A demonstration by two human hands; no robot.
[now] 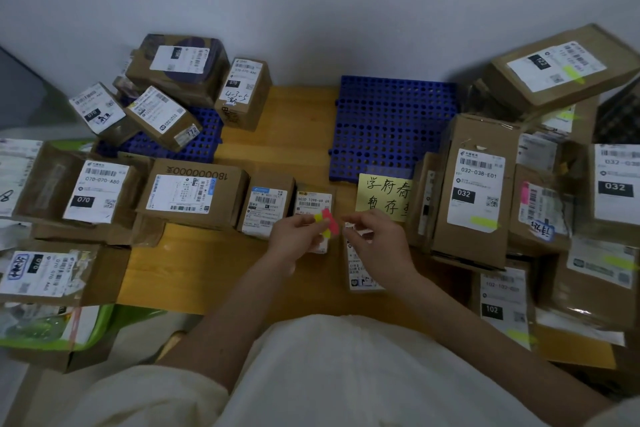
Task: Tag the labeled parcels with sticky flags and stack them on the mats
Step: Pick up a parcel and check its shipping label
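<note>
A person in a pale top leans over a wooden worktop [277,121] crowded with cardboard parcels. Nearest the camera, the left hand [297,234] pinches a small pad of sticky flags [328,220], pink and yellow, between thumb and fingertips, while the right hand [375,236] hovers just beside it with fingers curled in a pinch; whether it grips anything cannot be told. Under the right hand lies a small labelled parcel [360,274], partly hidden. Just beyond the hands stands a small parcel [313,201] with a white shipping label, beside a row of others running left, among them a wider box [194,194] and a parcel marked 070 [97,194]. To the right rises a stack of parcels already bearing yellow flags, fronted by a tall box marked 032 [474,191]. A yellow handwritten note [382,196] lies between the small parcel and that stack, at the near edge of a blue perforated mat [391,125]. Farther left, a second blue mat [204,139] carries a loose pile of boxes, with a grey wall [311,3] behind.
</note>
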